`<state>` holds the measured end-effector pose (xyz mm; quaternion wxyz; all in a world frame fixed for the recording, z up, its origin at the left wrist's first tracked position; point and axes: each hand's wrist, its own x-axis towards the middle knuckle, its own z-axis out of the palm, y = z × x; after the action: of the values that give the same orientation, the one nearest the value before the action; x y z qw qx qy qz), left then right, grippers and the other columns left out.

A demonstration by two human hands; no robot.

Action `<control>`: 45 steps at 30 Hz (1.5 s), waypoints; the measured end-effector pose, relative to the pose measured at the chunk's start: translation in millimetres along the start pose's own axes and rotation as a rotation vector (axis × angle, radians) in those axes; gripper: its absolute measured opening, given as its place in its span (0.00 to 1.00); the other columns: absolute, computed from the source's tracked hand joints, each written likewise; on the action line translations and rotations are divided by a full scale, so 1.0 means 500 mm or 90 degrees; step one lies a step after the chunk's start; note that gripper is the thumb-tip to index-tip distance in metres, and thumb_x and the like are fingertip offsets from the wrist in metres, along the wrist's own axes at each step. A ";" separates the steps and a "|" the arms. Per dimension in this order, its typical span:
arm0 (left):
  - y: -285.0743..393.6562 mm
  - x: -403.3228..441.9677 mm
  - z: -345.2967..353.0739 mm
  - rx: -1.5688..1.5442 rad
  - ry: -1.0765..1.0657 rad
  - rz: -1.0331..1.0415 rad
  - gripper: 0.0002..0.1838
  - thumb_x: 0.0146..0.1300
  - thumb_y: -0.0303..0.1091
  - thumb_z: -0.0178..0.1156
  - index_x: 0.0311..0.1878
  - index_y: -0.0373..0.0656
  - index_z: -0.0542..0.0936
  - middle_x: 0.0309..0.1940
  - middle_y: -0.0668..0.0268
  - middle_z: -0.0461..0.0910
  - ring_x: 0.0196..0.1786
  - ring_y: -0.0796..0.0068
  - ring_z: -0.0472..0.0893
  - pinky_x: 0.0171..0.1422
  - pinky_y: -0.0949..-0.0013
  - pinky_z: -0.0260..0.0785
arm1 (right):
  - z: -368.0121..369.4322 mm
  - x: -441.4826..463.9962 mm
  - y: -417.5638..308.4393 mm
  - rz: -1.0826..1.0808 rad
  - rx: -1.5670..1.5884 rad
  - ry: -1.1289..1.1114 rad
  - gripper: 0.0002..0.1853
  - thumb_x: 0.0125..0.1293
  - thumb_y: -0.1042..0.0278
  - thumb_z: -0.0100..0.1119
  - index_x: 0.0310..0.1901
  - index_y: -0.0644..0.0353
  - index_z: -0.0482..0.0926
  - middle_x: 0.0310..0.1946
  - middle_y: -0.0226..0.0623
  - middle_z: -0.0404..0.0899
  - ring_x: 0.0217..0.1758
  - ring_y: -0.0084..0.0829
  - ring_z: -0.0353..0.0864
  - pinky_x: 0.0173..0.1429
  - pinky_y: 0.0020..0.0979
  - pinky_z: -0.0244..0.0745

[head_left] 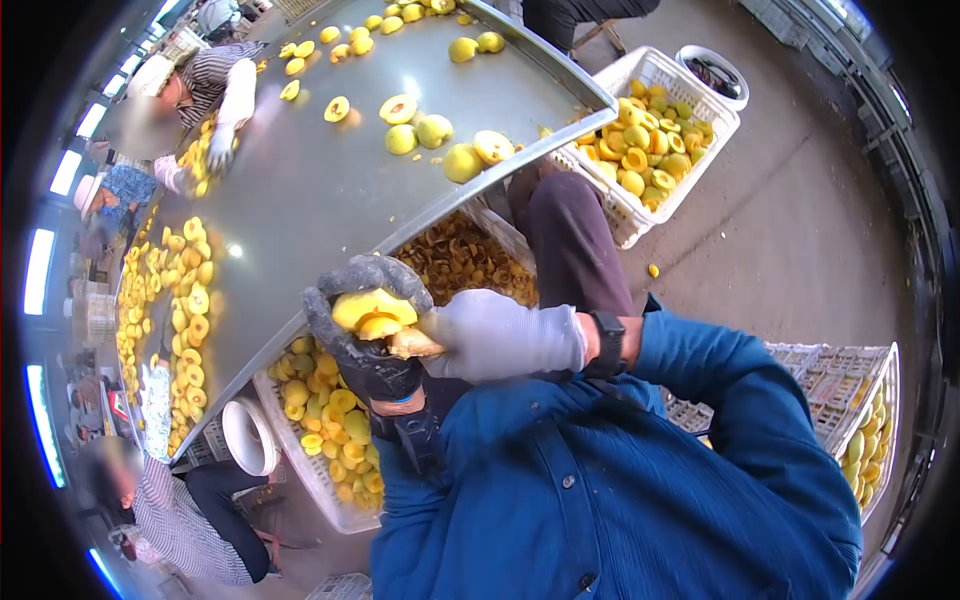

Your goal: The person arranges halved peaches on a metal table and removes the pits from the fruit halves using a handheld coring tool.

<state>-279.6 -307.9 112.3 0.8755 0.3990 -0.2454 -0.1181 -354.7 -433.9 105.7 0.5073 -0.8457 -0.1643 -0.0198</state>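
My left hand (365,310), in a dark, stained glove, is closed around a cut yellow peach (372,308). Its flesh faces up, and a piece is partly separated at the lower side. My right hand (495,338), in a pale grey glove, grips a tool with a light wooden handle (415,345) pressed against the peach. The tool's working end is hidden by the fruit and fingers. Both hands meet just above the near edge of the metal table (320,215). Below them sits a container of brown peach pits and scraps (465,262).
Peach halves (190,310) lie along the table's far left side. White crates of peaches stand below left (340,515), at upper right (725,140) and at lower right (890,365). Nearby are two white buckets (250,440) (735,95). Co-workers (215,90) sit along the table.
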 end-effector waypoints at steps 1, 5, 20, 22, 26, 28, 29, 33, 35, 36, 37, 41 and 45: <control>-0.002 0.008 0.002 -0.029 -0.002 0.018 0.31 0.75 0.59 0.30 0.40 0.40 0.73 0.31 0.53 0.75 0.29 0.61 0.75 0.36 0.60 0.73 | 0.014 0.006 0.020 -0.026 -0.051 0.033 0.14 0.57 0.58 0.65 0.38 0.59 0.76 0.24 0.49 0.78 0.28 0.53 0.79 0.32 0.47 0.74; -0.006 0.003 -0.049 -0.181 0.154 -0.091 0.28 0.75 0.57 0.36 0.50 0.40 0.74 0.38 0.56 0.78 0.40 0.62 0.79 0.46 0.63 0.77 | 0.055 0.024 0.111 -0.134 -0.143 0.121 0.16 0.56 0.57 0.66 0.42 0.53 0.74 0.22 0.42 0.77 0.24 0.47 0.80 0.27 0.43 0.74; -0.006 -0.167 -0.266 0.642 0.520 0.181 0.21 0.74 0.39 0.48 0.62 0.35 0.71 0.53 0.61 0.77 0.57 0.70 0.74 0.66 0.66 0.66 | 0.073 -0.058 0.260 0.179 -0.405 -0.034 0.16 0.69 0.55 0.50 0.30 0.59 0.73 0.16 0.49 0.76 0.22 0.53 0.79 0.28 0.52 0.73; 0.068 -0.228 -0.313 0.421 0.544 0.058 0.21 0.75 0.42 0.46 0.57 0.34 0.75 0.50 0.62 0.78 0.54 0.72 0.75 0.62 0.67 0.68 | 0.065 -0.068 0.260 0.133 -0.386 -0.062 0.15 0.68 0.54 0.52 0.31 0.56 0.74 0.16 0.48 0.76 0.22 0.51 0.79 0.27 0.51 0.73; 0.077 -0.415 -0.556 0.917 0.609 -0.030 0.19 0.73 0.42 0.50 0.53 0.35 0.77 0.47 0.58 0.80 0.51 0.63 0.79 0.58 0.62 0.70 | 0.059 -0.058 0.247 0.176 -0.338 -0.121 0.16 0.64 0.52 0.56 0.30 0.59 0.76 0.20 0.51 0.77 0.26 0.55 0.79 0.30 0.52 0.72; 0.096 -0.464 -0.602 1.199 0.556 -0.250 0.16 0.71 0.40 0.54 0.49 0.35 0.78 0.46 0.53 0.80 0.51 0.56 0.79 0.58 0.59 0.70 | 0.070 -0.054 0.260 0.212 -0.365 -0.142 0.16 0.63 0.53 0.56 0.29 0.59 0.75 0.19 0.51 0.76 0.26 0.55 0.79 0.30 0.53 0.72; 0.101 -0.465 -0.618 1.240 0.567 -0.170 0.15 0.70 0.38 0.55 0.49 0.36 0.78 0.45 0.52 0.80 0.51 0.54 0.79 0.57 0.57 0.70 | 0.073 -0.056 0.271 0.233 -0.380 -0.149 0.16 0.63 0.53 0.56 0.29 0.59 0.75 0.19 0.51 0.76 0.25 0.55 0.79 0.30 0.53 0.72; 0.181 -0.340 -0.579 1.260 0.531 0.087 0.15 0.67 0.33 0.58 0.53 0.37 0.75 0.48 0.50 0.78 0.53 0.50 0.77 0.57 0.53 0.68 | 0.074 -0.049 0.276 0.246 -0.344 -0.198 0.15 0.62 0.52 0.57 0.30 0.57 0.73 0.17 0.50 0.74 0.25 0.55 0.78 0.30 0.53 0.72; 0.227 -0.225 -0.573 1.298 0.438 0.165 0.16 0.66 0.33 0.58 0.55 0.37 0.74 0.51 0.50 0.76 0.55 0.49 0.75 0.58 0.53 0.68 | 0.075 -0.033 0.267 0.281 -0.340 -0.217 0.15 0.62 0.50 0.57 0.34 0.55 0.76 0.20 0.51 0.77 0.26 0.55 0.79 0.32 0.52 0.74; 0.236 -0.177 -0.596 1.318 0.411 0.169 0.18 0.66 0.33 0.58 0.56 0.37 0.73 0.53 0.50 0.75 0.56 0.48 0.74 0.59 0.52 0.67 | 0.078 -0.025 0.266 0.306 -0.347 -0.227 0.16 0.62 0.50 0.57 0.35 0.55 0.76 0.20 0.51 0.78 0.27 0.55 0.80 0.33 0.52 0.74; 0.243 -0.131 -0.622 1.338 0.382 0.171 0.19 0.65 0.33 0.59 0.57 0.37 0.73 0.54 0.50 0.74 0.57 0.48 0.73 0.61 0.52 0.66 | 0.080 -0.017 0.266 0.331 -0.353 -0.236 0.16 0.62 0.49 0.57 0.36 0.55 0.77 0.21 0.51 0.79 0.28 0.55 0.80 0.33 0.52 0.75; 0.254 0.061 -0.739 1.382 0.243 0.226 0.25 0.63 0.39 0.59 0.61 0.39 0.71 0.60 0.49 0.70 0.59 0.47 0.73 0.64 0.51 0.66 | 0.083 -0.003 0.274 0.389 -0.333 -0.241 0.18 0.62 0.47 0.56 0.40 0.54 0.77 0.25 0.52 0.81 0.31 0.55 0.81 0.36 0.52 0.75; 0.222 0.196 -0.854 1.481 0.208 -0.019 0.30 0.65 0.48 0.54 0.65 0.42 0.68 0.66 0.46 0.65 0.64 0.43 0.68 0.65 0.47 0.64 | 0.065 0.051 0.236 0.428 -0.268 -0.374 0.20 0.62 0.44 0.56 0.43 0.53 0.76 0.29 0.50 0.82 0.35 0.53 0.83 0.40 0.51 0.75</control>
<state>28.7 -1.2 -10.5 0.0034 0.9719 -0.0857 0.2193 -299.9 -450.3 -5.5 0.2360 -0.9059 -0.0109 0.3514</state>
